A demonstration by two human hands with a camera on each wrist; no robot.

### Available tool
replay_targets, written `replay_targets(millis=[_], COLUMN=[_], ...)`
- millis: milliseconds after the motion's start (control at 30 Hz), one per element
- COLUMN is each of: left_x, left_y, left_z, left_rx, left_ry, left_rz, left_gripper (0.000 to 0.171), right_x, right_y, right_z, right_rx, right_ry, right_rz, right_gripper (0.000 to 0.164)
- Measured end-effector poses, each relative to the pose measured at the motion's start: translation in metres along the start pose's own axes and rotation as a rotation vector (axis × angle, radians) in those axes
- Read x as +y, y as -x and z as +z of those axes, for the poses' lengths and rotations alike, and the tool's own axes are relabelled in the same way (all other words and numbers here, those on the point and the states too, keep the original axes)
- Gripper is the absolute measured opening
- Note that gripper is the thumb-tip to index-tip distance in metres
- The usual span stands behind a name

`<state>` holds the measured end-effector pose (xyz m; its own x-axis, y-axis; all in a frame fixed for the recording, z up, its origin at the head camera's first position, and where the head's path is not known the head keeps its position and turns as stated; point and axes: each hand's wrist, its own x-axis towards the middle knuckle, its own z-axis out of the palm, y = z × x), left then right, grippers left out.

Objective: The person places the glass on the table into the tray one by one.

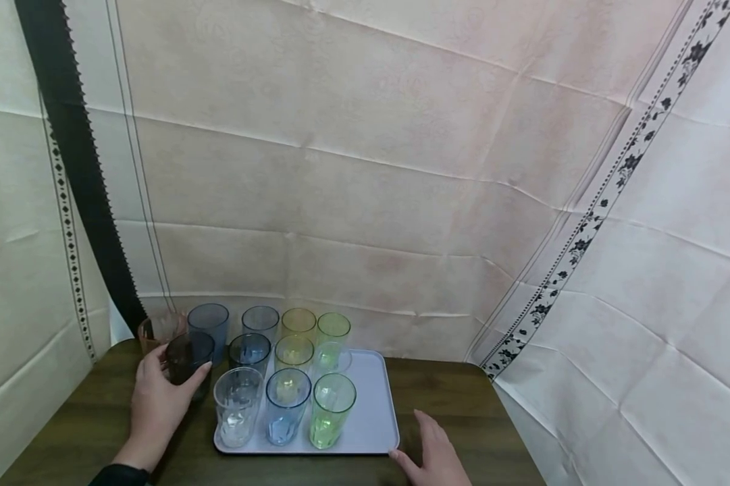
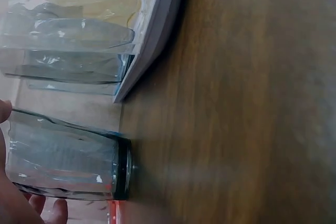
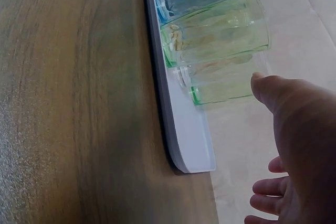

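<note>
My left hand (image 1: 154, 408) grips a dark grey glass tumbler (image 1: 190, 361) left of the white tray (image 1: 373, 405), thumb on one side and fingers on the other. In the left wrist view, the tumbler (image 2: 65, 156) is upright and empty, its thick base right at the tabletop. Beyond it stand a blue-grey glass (image 1: 209, 320) and a pinkish-orange glass (image 1: 147, 332). My right hand (image 1: 434, 453) holds nothing, fingers apart, beside the tray's front right corner. In the right wrist view its thumb (image 3: 265, 88) overlaps a green-based glass (image 3: 223, 85).
Rows of glasses fill the tray's left and middle: a clear glass (image 1: 237, 408), blue glass (image 1: 287, 408) and green glass (image 1: 332, 412) in front, several more behind. The wooden table (image 1: 456, 391) reaches back to a pale hanging cloth (image 1: 365, 202).
</note>
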<state>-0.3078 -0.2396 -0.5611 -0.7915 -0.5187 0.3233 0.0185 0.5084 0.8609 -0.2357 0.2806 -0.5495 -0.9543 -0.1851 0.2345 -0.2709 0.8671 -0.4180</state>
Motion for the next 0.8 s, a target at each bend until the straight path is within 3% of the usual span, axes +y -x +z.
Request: replay_targets(millis=[200, 367, 600, 733, 800], left_x=[0.002, 0.008, 0.03, 0.048, 0.056], left_y=[0.005, 0.009, 0.024, 0.037, 0.043], left_z=[-0.022, -0.054, -0.105, -0.117, -0.119], left_rx=[-0.019, -0.144, -0.332, -0.455, -0.518], left_ry=[-0.015, -0.018, 0.036, 0.089, 0.111], left_rz=[-0.018, -0.008, 0.192, 0.31, 0.337], left_gripper=[0.102, 0.108, 0.091, 0.084, 0.082], right_x=[-0.002, -0.005, -0.013, -0.024, -0.032], right_y=[0.0, 0.001, 0.0, 0.001, 0.001], right_z=[-0.005, -0.01, -0.021, -0.027, -0.03], right_rx=[-0.018, -0.026, -0.031, 0.014, 0.027], right_ry=[-0.024, -0.096, -0.191, -0.202, -0.219], right_rz=[0.044, 0.09, 0.106, 0.051, 0.017], right_gripper=[0.092, 0.091, 0.094, 0.092, 0.091])
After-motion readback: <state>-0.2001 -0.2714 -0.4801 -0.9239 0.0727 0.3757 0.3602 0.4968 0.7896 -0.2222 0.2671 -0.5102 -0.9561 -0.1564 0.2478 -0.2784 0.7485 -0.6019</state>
